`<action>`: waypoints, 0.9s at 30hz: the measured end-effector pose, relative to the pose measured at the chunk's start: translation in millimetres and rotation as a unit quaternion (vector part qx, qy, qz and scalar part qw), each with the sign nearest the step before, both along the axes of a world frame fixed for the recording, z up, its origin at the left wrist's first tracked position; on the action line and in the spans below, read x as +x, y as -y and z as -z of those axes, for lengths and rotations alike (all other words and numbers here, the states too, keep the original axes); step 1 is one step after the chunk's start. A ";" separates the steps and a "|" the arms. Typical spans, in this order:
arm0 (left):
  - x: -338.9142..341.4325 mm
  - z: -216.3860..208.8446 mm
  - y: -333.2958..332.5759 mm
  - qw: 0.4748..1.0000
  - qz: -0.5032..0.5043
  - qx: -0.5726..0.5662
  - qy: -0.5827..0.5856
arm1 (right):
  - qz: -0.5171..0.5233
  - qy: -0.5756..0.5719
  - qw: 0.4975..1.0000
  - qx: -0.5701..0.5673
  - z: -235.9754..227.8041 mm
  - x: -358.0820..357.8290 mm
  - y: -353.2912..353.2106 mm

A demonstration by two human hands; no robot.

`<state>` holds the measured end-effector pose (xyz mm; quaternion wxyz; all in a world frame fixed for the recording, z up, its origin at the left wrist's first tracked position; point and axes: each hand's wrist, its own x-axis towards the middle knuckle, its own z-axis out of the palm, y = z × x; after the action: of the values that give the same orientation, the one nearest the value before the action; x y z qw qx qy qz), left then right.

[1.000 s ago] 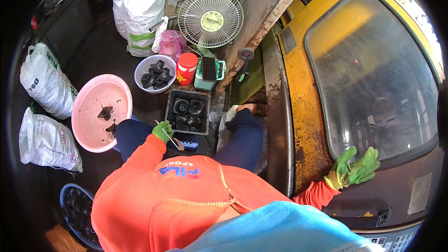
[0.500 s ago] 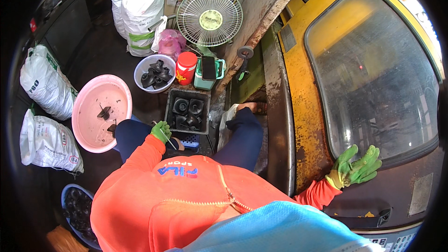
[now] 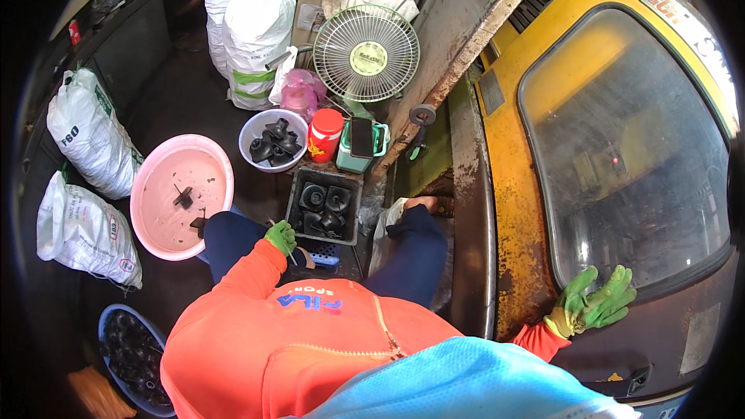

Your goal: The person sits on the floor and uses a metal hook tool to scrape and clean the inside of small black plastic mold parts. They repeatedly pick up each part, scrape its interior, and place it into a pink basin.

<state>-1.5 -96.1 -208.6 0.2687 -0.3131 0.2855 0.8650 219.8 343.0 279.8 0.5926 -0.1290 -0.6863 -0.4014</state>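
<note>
My left hand [image 3: 281, 238], in a green glove, is closed by my left thigh. A thin, light rod [image 3: 293, 257] sticks out of its fingers; its kind is too small to make out. Just beyond it stands a dark square tub [image 3: 358, 209] holding several black, cup-like moulded parts [image 3: 326, 208]. Far to the right, my gloved right hand [image 3: 597, 301] has its fingers spread and nothing in it. It is at the lower corner of the window of a yellow machine door [image 3: 504, 248]; whether it touches the door I cannot tell.
A pink basin [image 3: 159, 244] with dark scraps stands left of my knee. A white bowl [image 3: 247, 133] of black parts, a red jar [image 3: 325, 133], a green container with a phone [image 3: 362, 136] and a fan [image 3: 367, 54] are ahead. White sacks [image 3: 93, 140] and a blue basin [image 3: 116, 312] line the left.
The view has shifted, so the scene sits slightly lower and further right. My left hand has turned a little and still holds the thin rod. My right hand stays by the window.
</note>
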 end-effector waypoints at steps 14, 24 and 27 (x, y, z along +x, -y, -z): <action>10.0 -16.0 -4.7 0.996 0.040 -0.078 0.004 | 0.008 0.005 1.000 -0.012 3.1 2.1 -4.3; 8.5 -7.2 -0.7 0.997 0.047 -0.069 0.004 | -0.003 0.003 1.000 -0.009 2.0 0.8 -1.7; 7.3 -5.4 -0.9 0.996 0.056 -0.069 -0.001 | 0.004 0.004 1.000 -0.009 1.7 1.1 -0.3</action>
<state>5.7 -95.2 -203.2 0.2938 -0.3134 0.3618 0.8274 220.8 343.4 278.2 0.5873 -0.1353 -0.6915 -0.3984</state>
